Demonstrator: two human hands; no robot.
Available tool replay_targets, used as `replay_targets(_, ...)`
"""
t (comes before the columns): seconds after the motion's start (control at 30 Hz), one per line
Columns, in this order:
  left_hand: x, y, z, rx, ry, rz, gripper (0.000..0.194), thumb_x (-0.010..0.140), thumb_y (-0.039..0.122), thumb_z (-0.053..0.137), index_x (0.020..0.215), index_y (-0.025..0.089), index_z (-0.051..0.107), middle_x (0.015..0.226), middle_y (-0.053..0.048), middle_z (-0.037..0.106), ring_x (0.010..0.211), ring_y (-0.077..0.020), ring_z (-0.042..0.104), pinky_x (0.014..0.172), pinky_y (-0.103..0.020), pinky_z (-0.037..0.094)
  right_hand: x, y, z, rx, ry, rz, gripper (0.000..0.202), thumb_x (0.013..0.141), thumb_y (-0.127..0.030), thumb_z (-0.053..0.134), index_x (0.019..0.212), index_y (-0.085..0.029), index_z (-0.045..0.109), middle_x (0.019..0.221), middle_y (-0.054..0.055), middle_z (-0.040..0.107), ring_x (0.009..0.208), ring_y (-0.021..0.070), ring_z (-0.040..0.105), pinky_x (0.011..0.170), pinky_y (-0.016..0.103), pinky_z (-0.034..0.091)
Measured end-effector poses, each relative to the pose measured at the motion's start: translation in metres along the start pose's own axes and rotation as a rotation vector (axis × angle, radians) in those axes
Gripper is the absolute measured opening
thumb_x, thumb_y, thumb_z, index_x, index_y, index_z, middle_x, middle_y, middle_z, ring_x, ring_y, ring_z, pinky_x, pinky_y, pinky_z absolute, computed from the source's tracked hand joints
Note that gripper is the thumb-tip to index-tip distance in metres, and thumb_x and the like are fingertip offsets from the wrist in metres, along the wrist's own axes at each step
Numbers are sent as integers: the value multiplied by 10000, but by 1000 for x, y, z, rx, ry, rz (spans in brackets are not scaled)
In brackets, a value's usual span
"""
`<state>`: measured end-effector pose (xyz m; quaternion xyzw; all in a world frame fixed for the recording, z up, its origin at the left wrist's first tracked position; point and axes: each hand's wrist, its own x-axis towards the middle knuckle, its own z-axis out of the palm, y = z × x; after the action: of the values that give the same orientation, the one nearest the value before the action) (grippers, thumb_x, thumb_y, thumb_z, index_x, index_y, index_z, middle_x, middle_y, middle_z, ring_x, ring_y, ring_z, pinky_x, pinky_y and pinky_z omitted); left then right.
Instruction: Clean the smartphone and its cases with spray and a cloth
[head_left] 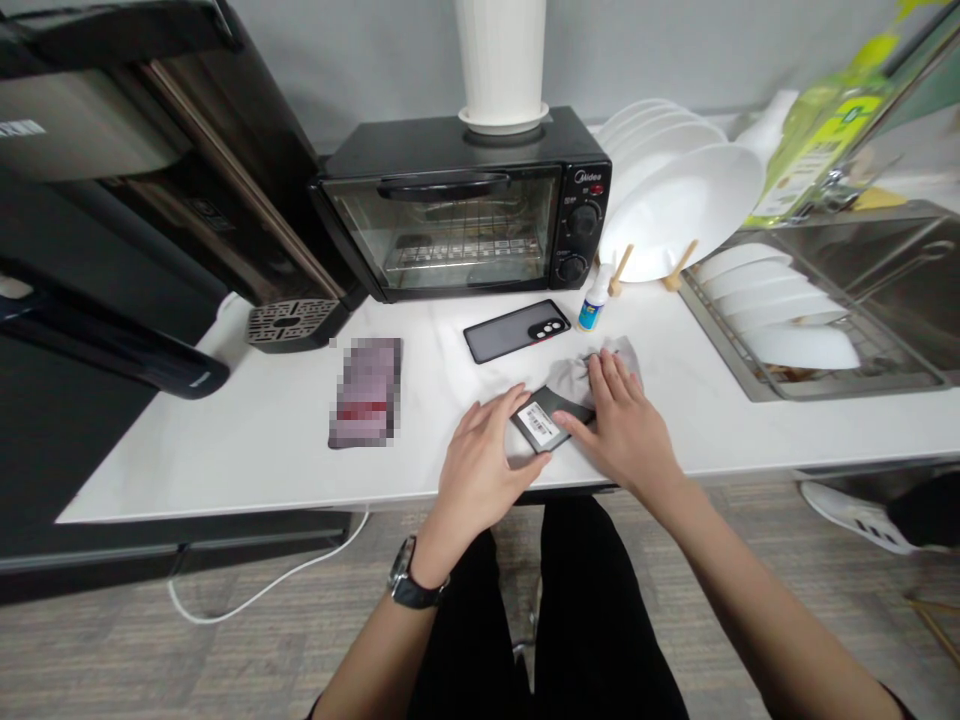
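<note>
A dark slab (559,400) with one white label (537,424) is seen near the near edge of the counter (262,440), its right end hidden by a grey cloth (571,378) and the right hand (630,425). The slab's left end is gripped by the left hand (480,455), thumb at the near edge and fingers at the far one. The cloth is held down under the outstretched fingers of the right hand, whose thumb is laid on the slab. The slab is judged light, stiff and rather slippery on its flat face, and perhaps easily scratched or cracked; it is best held by opposite edges, with the middle left unpressed. The cloth is judged soft and limp, best pinned with flat fingers. One slab, one cloth, one phone case (504,333) and one small bottle (591,312) are counted, the last two lying and standing respectively on the far side. One pixelated item (367,390) is set to the left. At the far side one oven (465,235) with two knobs is topped by one white pot (501,60). At right, several plates (682,210) and bowls (780,300) are stacked too closely to be counted surely.
</note>
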<state>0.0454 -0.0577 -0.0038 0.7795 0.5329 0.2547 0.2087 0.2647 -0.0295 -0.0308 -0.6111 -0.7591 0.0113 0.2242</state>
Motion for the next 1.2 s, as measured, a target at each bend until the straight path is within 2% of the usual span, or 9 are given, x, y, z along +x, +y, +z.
replay_targets(0.23, 2, -7, 3, 47, -7, 21, 875, 840, 178, 747, 1609, 224, 333, 1591, -112, 582, 1438, -297, 579, 1291, -545, 358, -36, -76, -10, 141, -179, -276, 977, 1010, -751, 441, 1608, 20, 399, 1705, 236, 343, 1611, 345, 345, 1306, 560, 361)
replay_targets(0.3, 2, -7, 2, 40, -14, 19, 892, 840, 173, 752, 1614, 242, 313, 1576, -85, 601, 1441, -287, 575, 1303, -545, 339, -47, -69, -20, 156, -217, -315, 935, 1009, -751, 450, 1618, -43, 414, 1703, 188, 374, 1602, 320, 372, 1293, 564, 386)
replay_targets(0.4, 1, -3, 0, 15, -15, 15, 871, 880, 276, 797, 1605, 279, 315, 1583, -47, 599, 1460, -282, 549, 1310, -547, 324, -47, -30, -28, 101, -186, -266, 855, 1034, -716, 432, 1641, -115, 400, 1707, 147, 390, 1594, 318, 386, 1288, 584, 385)
replay_targets(0.5, 1, 0, -1, 10, -4, 3, 830, 894, 329, 818, 1580, 296, 353, 1585, -34, 598, 1461, -282, 543, 1310, -544, 317, -27, 11, -24, 21, -75, -126, 854, 1046, -713, 389, 1644, -102, 395, 1697, 181, 401, 1581, 357, 403, 1273, 624, 386)
replay_targets(0.6, 2, 0, -1, 2, -15, -3, 848, 889, 312, 823, 1586, 298, 340, 1595, -30, 588, 1476, -276, 532, 1323, -545, 290, -4, 21, -10, -14, -8, -9, 977, 1008, -791, 366, 1631, -39, 396, 1680, 230, 412, 1575, 405, 399, 1261, 652, 382)
replay_targets(0.73, 2, -2, 0, -10, -15, -5, 815, 906, 315, 794, 1588, 276, 349, 1597, -49, 585, 1472, -272, 545, 1323, -547, 298, -2, -20, 2, 22, -4, -47, 1060, 980, -822, 391, 1599, 39, 407, 1690, 286, 352, 1601, 421, 339, 1293, 642, 327)
replay_targets(0.9, 2, -6, 1, 29, -9, 9, 871, 827, 152, 762, 1596, 211, 357, 1578, -105, 596, 1423, -299, 581, 1267, -539, 396, -37, -70, -12, 190, -177, -287, 930, 1000, -752, 472, 1603, -45, 444, 1685, 207, 409, 1589, 336, 394, 1311, 576, 347)
replay_targets(1.03, 2, -4, 0, 14, -21, 19, 851, 867, 251, 800, 1590, 265, 351, 1588, -60, 591, 1452, -287, 552, 1290, -546, 356, -49, -44, -27, 203, -229, -292, 809, 1033, -700, 464, 1621, -145, 442, 1694, 128, 424, 1584, 293, 408, 1297, 573, 375)
replay_targets(1.2, 3, 0, -2, 1, -8, -3, 787, 880, 337, 831, 1543, 291, 410, 1603, -37, 576, 1460, -287, 540, 1293, -534, 333, -22, 17, -22, 28, -56, -90, 855, 1045, -725, 377, 1640, -111, 404, 1692, 180, 413, 1580, 357, 404, 1274, 640, 373)
